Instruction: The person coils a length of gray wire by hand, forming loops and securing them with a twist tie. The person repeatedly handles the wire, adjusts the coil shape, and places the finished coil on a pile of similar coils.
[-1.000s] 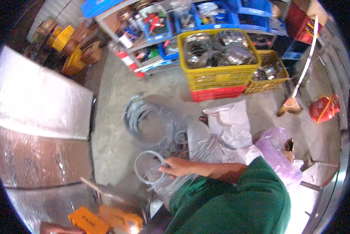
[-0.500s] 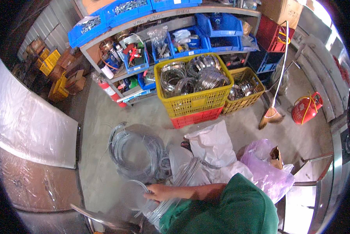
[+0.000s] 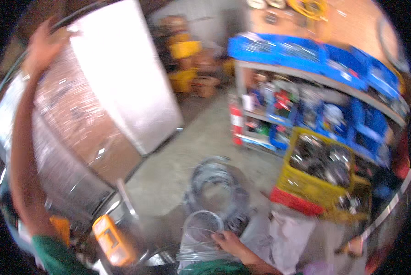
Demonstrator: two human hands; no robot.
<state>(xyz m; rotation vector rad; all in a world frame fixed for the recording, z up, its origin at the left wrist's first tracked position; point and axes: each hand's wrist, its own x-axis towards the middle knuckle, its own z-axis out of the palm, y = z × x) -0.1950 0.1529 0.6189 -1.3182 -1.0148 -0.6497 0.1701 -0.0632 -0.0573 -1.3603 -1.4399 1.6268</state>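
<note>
My right hand (image 3: 228, 242), low in the middle, is closed on the edge of a thin wire ring (image 3: 204, 226). Close below the ring lie several strands of pale grey wire (image 3: 201, 255). Beyond it, a larger coil of grey wire (image 3: 197, 185) rests on the floor. My left arm reaches far up the left side, and my left hand (image 3: 44, 48) is at the top corner of the plastic-wrapped brown panel (image 3: 84, 98). Motion smears its fingers, so I cannot see whether they grip anything.
A yellow crate (image 3: 285, 174) of shiny metal rings stands on a red one at the right. Behind it is a shelf rack with blue bins (image 3: 301, 51). A fire extinguisher (image 3: 236, 120) stands beside the rack. An orange-yellow device (image 3: 113, 240) sits at lower left; a broom (image 3: 384, 213) is at far right.
The view has swung to the left and blurred. My left arm has come into view, raised at the left. My right hand still holds wire, now with the ring standing out above it.
</note>
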